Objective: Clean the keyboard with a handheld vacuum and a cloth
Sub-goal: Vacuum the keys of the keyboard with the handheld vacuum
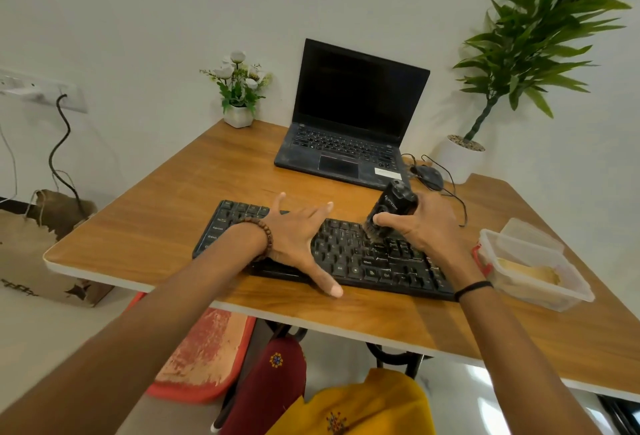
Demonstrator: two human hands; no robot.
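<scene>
Far left of the keyboard [322, 251], down off the table [145, 226]: a brown paper bag [45, 251] on the floor, with a dark cord [60, 154] going up to a wall socket [38, 90].

Behind the keyboard's left end, at the table's back edge: a small white pot of white flowers [239, 88].

On the keyboard's left half: left hand [294, 240], pressed flat, fingers spread wide, holding nothing. Bead bracelet [265, 237] on that wrist.

Keyboard itself: black, lying flat near the front edge of the table, turned a little.

Behind the keyboard: an open black laptop [349, 116] with a dark screen.

Over the keyboard's right half: right hand [422, 226], fingers wrapped tight around a small black handheld vacuum [391, 213]. Brush end down, touching the keys.

Behind the keyboard's right end: a black mouse [429, 176] with its wire.

Just right of the keyboard: a clear plastic box [533, 265] with something tan inside. Cannot tell what.

Far right and behind the keyboard: a tall green plant [540, 36] in a white pot.
</scene>
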